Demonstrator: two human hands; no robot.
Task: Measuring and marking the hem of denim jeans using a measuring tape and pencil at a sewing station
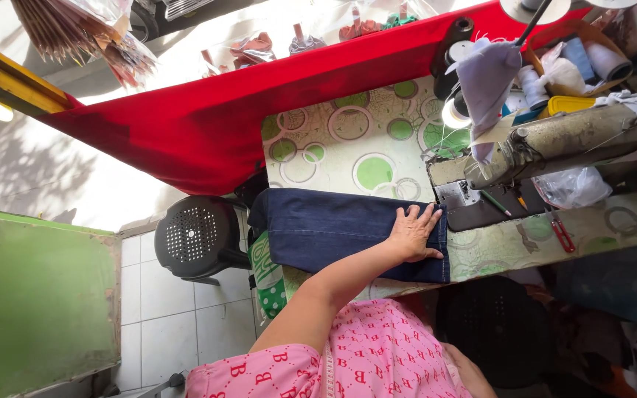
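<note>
Left hand (414, 234) pressing flat, fingers spread, gripping nothing, on denim (333, 228); fingertips nearing sewing machine (554, 144) needle, risking puncture.

The left hand (414, 234) lay flat, fingers spread, on folded dark-blue denim cloth (333, 228) (beside the grey sewing machine (554, 144)).

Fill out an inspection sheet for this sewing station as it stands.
Surface: table covered in circle-patterned oilcloth.
Job's things: folded dark blue denim fabric lies flat beside the grimy sewing machine.
Clutter: thread spools, red-handled snips, crumpled clear plastic bag.
Grippers: left hand pressed flat on the denim, fingers spread; right hand low by the lap, grasp unclear.
Cables: nothing seen.
Surroundings: red cloth draped behind, black perforated plastic stool, white tiled floor.
</note>
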